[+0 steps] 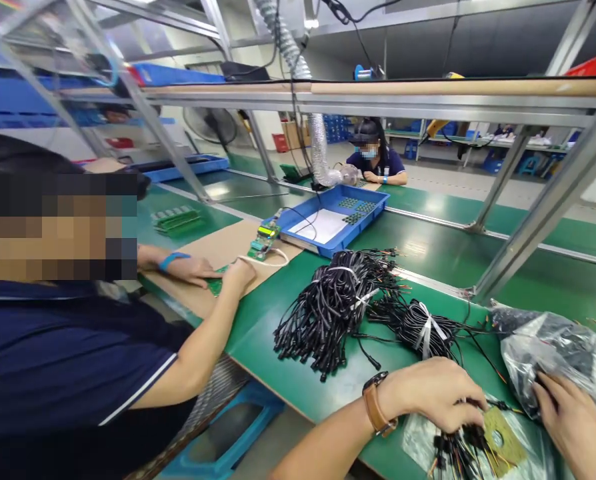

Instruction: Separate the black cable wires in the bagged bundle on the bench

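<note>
My left hand (435, 393), with a watch on a brown strap at its wrist, is closed with its fingertips on a bunch of short black cables (453, 453) that have connectors and bare coloured wire ends. Beside this bunch lies a yellowish board with a round hole (505, 443), on a sheet of clear plastic (418, 437). At the right, my right hand (573, 413) has its fingers curled against a clear plastic bag (553, 347) with dark contents. Just beyond my left hand lies a coil of black cable (423, 327) tied with a white strip.
A large tied bundle of black cables (323, 313) lies on the green table (273, 333). Behind it stands a blue tray (335, 243) with small green boards. To the left, a co-worker (68, 360) handles a green board on cardboard (198, 297). Metal frame posts (538, 187) rise at the right.
</note>
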### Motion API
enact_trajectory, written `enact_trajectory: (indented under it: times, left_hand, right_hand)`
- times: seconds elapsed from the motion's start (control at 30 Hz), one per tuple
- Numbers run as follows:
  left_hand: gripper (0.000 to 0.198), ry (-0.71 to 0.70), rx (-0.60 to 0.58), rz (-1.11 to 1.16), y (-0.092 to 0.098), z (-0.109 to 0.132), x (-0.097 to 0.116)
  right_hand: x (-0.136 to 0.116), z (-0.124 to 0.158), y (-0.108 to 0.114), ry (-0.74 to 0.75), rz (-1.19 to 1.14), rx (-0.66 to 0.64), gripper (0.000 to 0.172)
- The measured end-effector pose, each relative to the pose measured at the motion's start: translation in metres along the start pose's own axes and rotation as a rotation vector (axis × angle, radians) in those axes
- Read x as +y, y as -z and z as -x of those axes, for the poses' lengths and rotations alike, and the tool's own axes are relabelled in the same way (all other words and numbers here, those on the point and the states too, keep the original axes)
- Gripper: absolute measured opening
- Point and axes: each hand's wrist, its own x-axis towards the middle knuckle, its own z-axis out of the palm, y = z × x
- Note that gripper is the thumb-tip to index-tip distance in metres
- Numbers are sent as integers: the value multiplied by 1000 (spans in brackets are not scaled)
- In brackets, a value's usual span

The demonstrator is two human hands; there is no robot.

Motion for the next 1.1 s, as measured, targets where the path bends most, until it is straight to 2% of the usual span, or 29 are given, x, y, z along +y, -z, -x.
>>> enact_trajectory:
  times: [0.1, 0.2, 0.37, 0.47, 0.53, 0.63, 0.73, 0.87, 0.97, 1.1]
  left_hand:
    - [14, -53, 141, -56, -8, -10, 3]
    - [13, -32, 202, -174, -14, -23, 6]
    - [13, 223, 119, -461, -23, -50, 3]
    - [15, 326, 74, -609, -26, -73, -2]
    - [19, 389, 80, -640, -27, -89, -5]
    - [16, 399, 75, -619, -27, -105, -5]
    - [11, 373, 73, -574, -24, -100, 2]
    - [13, 365, 74, -490, -14, -63, 11]
    - [14, 190, 27, -352, -6, -41, 9]
    - [8, 30, -100, -293, -11, -35, 2]
  right_hand:
    - [-5, 0, -5, 13, 119, -83, 44]
    - [-10, -1, -7, -48, 164, -106, 39]
    - [-11, -2, -8, -75, 153, -99, 36]
    - [-8, -1, -11, -53, 184, -85, 38]
    - [-7, 0, -14, -42, 220, -89, 38]
    - [-8, -1, -15, -43, 257, -98, 37]
    - [-13, -5, -9, -50, 264, -134, 33]
    - [-21, -11, 4, -65, 278, -195, 33]
    - [-26, -14, 9, -79, 255, -208, 33]
    - [-30, -15, 11, -124, 190, -180, 22]
